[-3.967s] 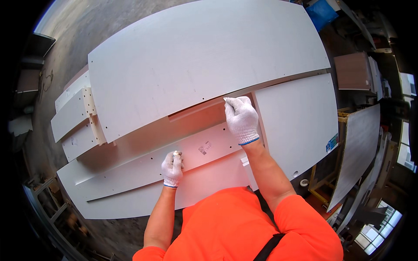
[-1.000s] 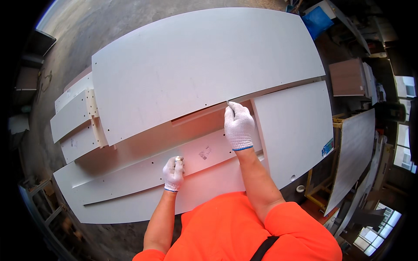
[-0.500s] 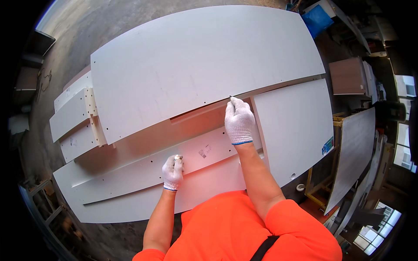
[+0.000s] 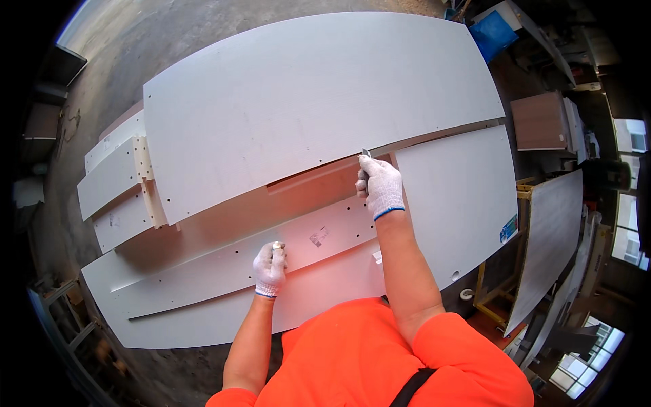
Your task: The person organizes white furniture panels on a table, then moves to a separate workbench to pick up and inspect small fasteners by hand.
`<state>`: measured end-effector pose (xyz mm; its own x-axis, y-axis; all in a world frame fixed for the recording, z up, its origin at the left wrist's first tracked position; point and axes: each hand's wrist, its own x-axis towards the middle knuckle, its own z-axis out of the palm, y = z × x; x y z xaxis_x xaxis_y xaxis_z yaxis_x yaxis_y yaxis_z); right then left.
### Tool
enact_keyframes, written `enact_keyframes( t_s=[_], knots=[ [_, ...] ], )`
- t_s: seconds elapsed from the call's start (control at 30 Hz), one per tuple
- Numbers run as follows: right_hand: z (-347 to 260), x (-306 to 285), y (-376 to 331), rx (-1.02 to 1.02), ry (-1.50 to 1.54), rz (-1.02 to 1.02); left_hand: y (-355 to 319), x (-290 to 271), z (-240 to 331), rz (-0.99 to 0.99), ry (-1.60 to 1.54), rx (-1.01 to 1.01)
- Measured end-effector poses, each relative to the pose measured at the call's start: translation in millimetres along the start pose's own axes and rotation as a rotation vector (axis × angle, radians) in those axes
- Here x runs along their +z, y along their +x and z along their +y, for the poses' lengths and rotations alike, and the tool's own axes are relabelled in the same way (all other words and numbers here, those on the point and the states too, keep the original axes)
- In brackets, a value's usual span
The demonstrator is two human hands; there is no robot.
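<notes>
My right hand (image 4: 380, 182), in a white knit glove, is closed on a small thin metal blade (image 4: 366, 152). The blade points up beside the near edge of a large white panel (image 4: 319, 81). My left hand (image 4: 270, 268), gloved too, is closed around a small white piece with a rounded end (image 4: 277, 247); its exact kind is hard to make out. That hand is over a long narrow white board (image 4: 258, 254) with dark drilled holes and a printed label (image 4: 319, 236). A wide white panel (image 4: 190, 325) lies beneath the board.
At left are stacked white boards (image 4: 112, 173) with drilled edges. Another white panel (image 4: 461, 197) lies at right with a colourful sticker (image 4: 508, 228). Farther right stand a yellow frame (image 4: 522, 251), a leaning grey board (image 4: 548, 244) and a brown box (image 4: 539, 122). A blue bag (image 4: 493, 35) lies beyond.
My right hand has shifted slightly right and turned, so more of the blade and the curled fingers show. My left hand has hardly moved.
</notes>
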<state>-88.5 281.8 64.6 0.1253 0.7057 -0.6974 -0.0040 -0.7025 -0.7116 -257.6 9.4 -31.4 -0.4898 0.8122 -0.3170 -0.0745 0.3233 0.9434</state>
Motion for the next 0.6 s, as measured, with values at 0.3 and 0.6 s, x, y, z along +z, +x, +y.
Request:
enact_keyframes(
  t_s=[0.3,0.6],
  knots=[
    [-8,17,-9,0.094,0.150,0.013,1,0,1,-0.016,0.035,0.029],
    [12,34,-38,0.142,0.180,-0.127,0,0,4,-0.008,0.014,-0.006]
  ],
)
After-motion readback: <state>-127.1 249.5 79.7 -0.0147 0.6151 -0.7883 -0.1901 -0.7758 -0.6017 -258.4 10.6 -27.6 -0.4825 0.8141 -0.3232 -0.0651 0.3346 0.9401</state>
